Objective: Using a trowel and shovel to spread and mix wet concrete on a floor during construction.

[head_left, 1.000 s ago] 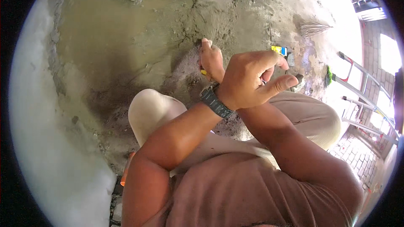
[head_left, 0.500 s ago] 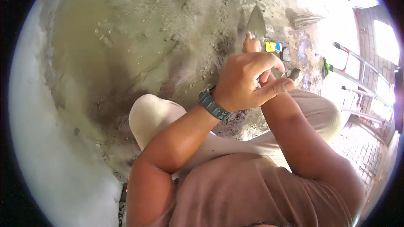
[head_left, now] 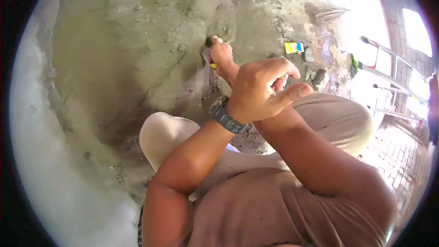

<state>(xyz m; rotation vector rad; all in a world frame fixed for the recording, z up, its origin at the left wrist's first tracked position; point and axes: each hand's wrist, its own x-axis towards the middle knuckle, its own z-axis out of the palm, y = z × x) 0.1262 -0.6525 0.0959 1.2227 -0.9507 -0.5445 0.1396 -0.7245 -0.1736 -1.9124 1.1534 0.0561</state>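
My right hand [head_left: 221, 56] is closed on a trowel, whose yellow handle end [head_left: 213, 66] shows below the fist. The trowel's blade is hard to tell from the wet grey mortar [head_left: 169, 41] in front of it. My left hand [head_left: 263, 89], with a dark watch [head_left: 227, 118] on the wrist, hangs above my right forearm [head_left: 302, 132]. Its thumb and curled fingers are apart, and I see nothing held in it. Whether it touches the forearm cannot be made out.
Right of my hands lie a yellow-and-blue packet [head_left: 294, 47], a grey lump [head_left: 308, 55] and a dark block [head_left: 319, 77]. Farther off is a crumpled, pleated piece [head_left: 330, 15]. A metal ladder [head_left: 393, 90] is at the far right. A pale smooth surface [head_left: 50, 164] borders the left.
My right hand has swung left with the trowel, from beside the packet to the mortar in front of me. My left hand has shifted slightly left and stays open.
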